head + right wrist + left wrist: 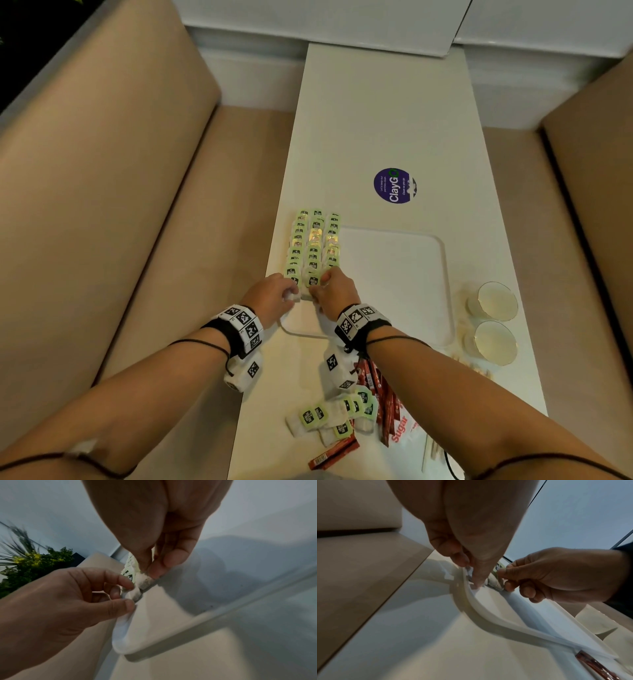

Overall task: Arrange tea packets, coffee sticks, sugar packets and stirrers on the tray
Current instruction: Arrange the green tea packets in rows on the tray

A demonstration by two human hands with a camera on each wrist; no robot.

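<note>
Tea packets (313, 245): overlapped in three rows along the tray (442, 274) left side, saving room.
Left hand (274, 291): grip pinches the nearest packet.
Right hand (337, 291): grip pinches its neighbour, aligning rows.

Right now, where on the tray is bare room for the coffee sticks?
The tray is bare right of the tea packet rows, up to its rim beside the cups. It is crowded at the near left corner, where both hands work.

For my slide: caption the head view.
Both hands set green-labelled tea packets in rows on a white plastic tray.
</note>
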